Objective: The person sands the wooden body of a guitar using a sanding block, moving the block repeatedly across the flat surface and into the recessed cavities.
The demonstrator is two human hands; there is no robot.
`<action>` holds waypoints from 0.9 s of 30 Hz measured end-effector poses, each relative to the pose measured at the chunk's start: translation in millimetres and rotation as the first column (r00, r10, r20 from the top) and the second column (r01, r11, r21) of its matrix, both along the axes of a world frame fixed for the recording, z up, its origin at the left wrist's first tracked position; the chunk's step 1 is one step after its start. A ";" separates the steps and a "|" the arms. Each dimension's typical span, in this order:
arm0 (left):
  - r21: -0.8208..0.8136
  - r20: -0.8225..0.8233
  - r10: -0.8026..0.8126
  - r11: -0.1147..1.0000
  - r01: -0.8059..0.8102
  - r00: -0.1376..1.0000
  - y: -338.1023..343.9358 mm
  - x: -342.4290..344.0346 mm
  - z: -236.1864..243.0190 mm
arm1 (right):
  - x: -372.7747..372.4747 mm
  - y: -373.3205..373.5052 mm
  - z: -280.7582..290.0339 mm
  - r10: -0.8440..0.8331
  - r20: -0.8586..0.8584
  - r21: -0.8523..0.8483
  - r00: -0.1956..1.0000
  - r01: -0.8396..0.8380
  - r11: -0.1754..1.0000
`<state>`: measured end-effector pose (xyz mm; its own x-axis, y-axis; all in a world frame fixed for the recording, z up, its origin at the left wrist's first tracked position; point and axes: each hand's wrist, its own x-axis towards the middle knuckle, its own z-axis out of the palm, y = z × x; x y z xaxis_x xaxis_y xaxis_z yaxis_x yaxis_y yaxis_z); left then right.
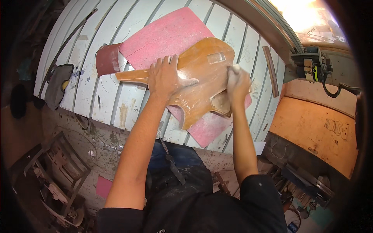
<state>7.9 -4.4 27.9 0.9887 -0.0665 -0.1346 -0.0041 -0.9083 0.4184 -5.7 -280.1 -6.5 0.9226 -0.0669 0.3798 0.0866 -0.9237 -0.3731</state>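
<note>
An amber wooden guitar body with neck (202, 70) lies face-up on a pink mat (163, 33), its surface streaked with pale dust. My left hand (163, 77) grips it where neck meets body, fingers over the upper edge and thumb stretched across the wood. My right hand (239, 83) is closed at the body's right side, around something small and pale, too blurred to name. A curved reddish-brown sheet, apparently sandpaper (107, 58), lies beside the neck's end.
The white slatted table (77, 50) carries a grey padded item (58, 87) and a long strap at left and a narrow wooden strip (271, 70) at right. A machine (309, 66) and orange board (311, 128) stand to the right. A chair frame (58, 174) is lower left.
</note>
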 end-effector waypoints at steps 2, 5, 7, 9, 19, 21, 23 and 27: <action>-0.013 -0.017 0.035 0.999 -0.035 0.999 6.3 -0.2 -2.0 | 0.3 26.4 26.4 -0.162 -0.165 0.113 0.973 0.182 0.977; 0.008 -0.037 0.035 0.999 -0.035 0.999 11.9 0.1 2.5 | -72.8 56.5 12.3 0.017 -0.030 -0.064 0.999 -0.019 0.998; 0.008 -0.015 0.031 0.999 -0.031 0.999 9.8 -0.4 0.1 | -45.9 43.0 24.0 0.033 -0.032 -0.041 0.999 -0.034 0.999; 0.004 0.010 0.024 1.000 -0.024 1.000 4.6 -4.1 -1.6 | 2.7 19.2 28.9 -0.158 -0.118 0.135 0.980 0.173 0.976; -0.023 0.025 0.044 0.999 -0.043 0.999 7.5 -0.5 -1.3 | 0.4 9.8 22.7 -0.133 -0.243 0.033 0.961 0.145 0.989; -0.027 0.029 0.046 0.999 -0.045 0.999 8.5 3.1 -2.2 | -32.5 26.2 -0.7 -0.153 0.067 -0.105 0.986 0.159 0.982; -0.022 0.043 0.046 0.999 -0.045 0.998 8.5 -0.2 -3.5 | -54.1 33.2 -3.8 0.049 0.063 -0.135 0.997 -0.040 0.990; -0.024 0.093 0.061 0.998 -0.059 0.994 7.1 -2.0 -5.4 | -17.0 10.4 11.6 -0.012 -0.084 0.009 0.996 0.012 1.000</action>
